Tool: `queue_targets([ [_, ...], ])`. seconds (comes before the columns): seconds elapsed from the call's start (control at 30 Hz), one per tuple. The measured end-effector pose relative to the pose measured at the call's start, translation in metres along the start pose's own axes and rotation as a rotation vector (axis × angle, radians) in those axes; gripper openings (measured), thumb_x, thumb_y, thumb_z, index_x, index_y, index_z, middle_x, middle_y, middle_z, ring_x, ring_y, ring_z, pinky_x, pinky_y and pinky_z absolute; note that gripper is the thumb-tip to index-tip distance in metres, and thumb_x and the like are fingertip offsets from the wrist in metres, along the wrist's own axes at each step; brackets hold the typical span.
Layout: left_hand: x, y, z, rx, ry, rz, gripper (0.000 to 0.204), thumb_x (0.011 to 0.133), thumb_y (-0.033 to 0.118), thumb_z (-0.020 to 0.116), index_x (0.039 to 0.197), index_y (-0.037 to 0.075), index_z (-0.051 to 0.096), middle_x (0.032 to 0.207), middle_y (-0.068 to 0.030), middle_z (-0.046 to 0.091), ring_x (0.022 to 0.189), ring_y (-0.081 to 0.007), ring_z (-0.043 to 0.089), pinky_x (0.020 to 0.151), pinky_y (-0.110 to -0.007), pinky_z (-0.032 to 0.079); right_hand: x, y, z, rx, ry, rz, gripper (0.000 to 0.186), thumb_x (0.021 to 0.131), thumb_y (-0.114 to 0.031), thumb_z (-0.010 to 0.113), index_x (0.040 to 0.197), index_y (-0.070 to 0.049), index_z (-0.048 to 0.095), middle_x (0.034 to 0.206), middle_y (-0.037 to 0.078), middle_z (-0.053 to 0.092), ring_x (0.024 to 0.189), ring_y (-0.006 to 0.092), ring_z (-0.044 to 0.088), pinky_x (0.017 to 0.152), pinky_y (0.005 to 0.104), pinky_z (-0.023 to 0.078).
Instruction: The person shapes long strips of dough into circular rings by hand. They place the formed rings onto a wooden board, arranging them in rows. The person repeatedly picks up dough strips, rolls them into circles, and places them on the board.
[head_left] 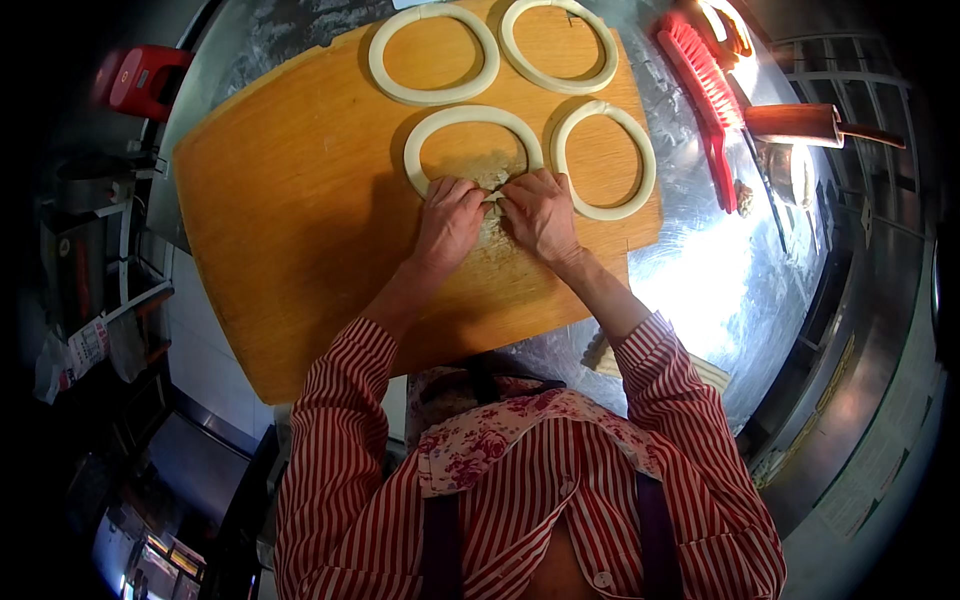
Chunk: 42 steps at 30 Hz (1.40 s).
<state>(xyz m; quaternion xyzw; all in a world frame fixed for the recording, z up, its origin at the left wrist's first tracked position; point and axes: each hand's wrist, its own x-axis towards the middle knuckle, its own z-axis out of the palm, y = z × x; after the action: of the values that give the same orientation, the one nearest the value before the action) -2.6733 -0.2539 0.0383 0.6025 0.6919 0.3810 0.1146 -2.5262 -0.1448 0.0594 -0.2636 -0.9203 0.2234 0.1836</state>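
The near dough ring [472, 115] is a smooth, pale cream loop, rounded like a thick cord and of fairly even thickness along its far side and left flank, with a matte surface. It lies flat on the wooden board [300, 220], right of the board's middle, directly in front of the person's chest. Its outline is an oval wider from left to right than from far to near, so its long axis runs crosswise before the person; the curved far side bows away from the body, and the joining part sits at the near side, between the two hands. The left hand [450, 215] and the right hand [542, 212] come in from either side of that part, with the fingers of each bent and closed on the dough, pinching it; a small bit of pale dough shows between them, but whether the two ends are fully joined there cannot be told, as the hands cover most of it. Just right of the right hand, the neighbouring ring [647, 165] lies on the board, longer from far to near than across. Beyond these two lie the far left ring [376, 55] and the far right ring [606, 65]. A red brush [700, 85] rests on the metal tabletop [665, 190] to the right.
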Motion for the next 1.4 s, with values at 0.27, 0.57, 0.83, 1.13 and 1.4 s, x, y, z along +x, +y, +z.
queue_targets([
  [0.27,0.000,-0.002,0.002,0.008,0.029,0.053,0.018,0.076,-0.001,0.073,0.093,0.001,0.068,0.094,-0.0099,0.061,0.093,-0.0318,0.058,0.083,-0.043,0.048,0.001,0.000,-0.001,0.006,0.029,-0.135,0.013,0.075,-0.009,0.073,0.087,-0.008,0.070,0.090,0.004,0.066,0.090,0.0251,0.060,0.081,0.0399,0.043],
  [0.57,0.003,-0.002,-0.010,-0.005,-0.057,0.038,0.025,0.077,0.003,0.073,0.102,0.001,0.070,0.096,-0.0106,0.061,0.097,-0.0318,0.057,0.087,-0.043,0.047,0.009,0.004,-0.019,0.026,-0.207,-0.131,0.023,0.077,-0.014,0.074,0.098,-0.007,0.071,0.097,0.006,0.068,0.097,0.0253,0.062,0.092,0.0400,0.042],
  [0.83,0.002,-0.009,-0.023,-0.011,-0.156,-0.016,0.041,0.079,0.004,0.069,0.119,0.001,0.065,0.103,-0.0142,0.061,0.102,-0.0360,0.055,0.093,-0.046,0.044,0.010,-0.003,-0.006,0.032,-0.146,-0.073,0.020,0.078,-0.020,0.076,0.093,-0.008,0.073,0.097,0.004,0.068,0.098,0.0235,0.062,0.094,0.0400,0.041],
  [1.13,0.000,-0.002,-0.024,-0.121,-0.087,-0.033,0.034,0.078,0.001,0.070,0.112,0.001,0.065,0.106,-0.0144,0.060,0.101,-0.0356,0.056,0.093,-0.045,0.045,0.017,-0.010,-0.018,-0.022,-0.119,-0.178,0.022,0.076,-0.016,0.077,0.096,-0.008,0.072,0.110,0.005,0.066,0.104,0.0242,0.060,0.092,0.0412,0.042],
  [1.4,-0.006,0.009,-0.029,-0.007,-0.088,0.086,0.025,0.075,0.005,0.077,0.098,0.003,0.067,0.112,-0.0103,0.059,0.105,-0.0317,0.056,0.096,-0.045,0.043,-0.016,-0.003,-0.030,-0.038,-0.108,-0.134,0.024,0.079,-0.013,0.075,0.102,-0.010,0.071,0.118,0.005,0.063,0.110,0.0247,0.057,0.096,0.0424,0.040],
])
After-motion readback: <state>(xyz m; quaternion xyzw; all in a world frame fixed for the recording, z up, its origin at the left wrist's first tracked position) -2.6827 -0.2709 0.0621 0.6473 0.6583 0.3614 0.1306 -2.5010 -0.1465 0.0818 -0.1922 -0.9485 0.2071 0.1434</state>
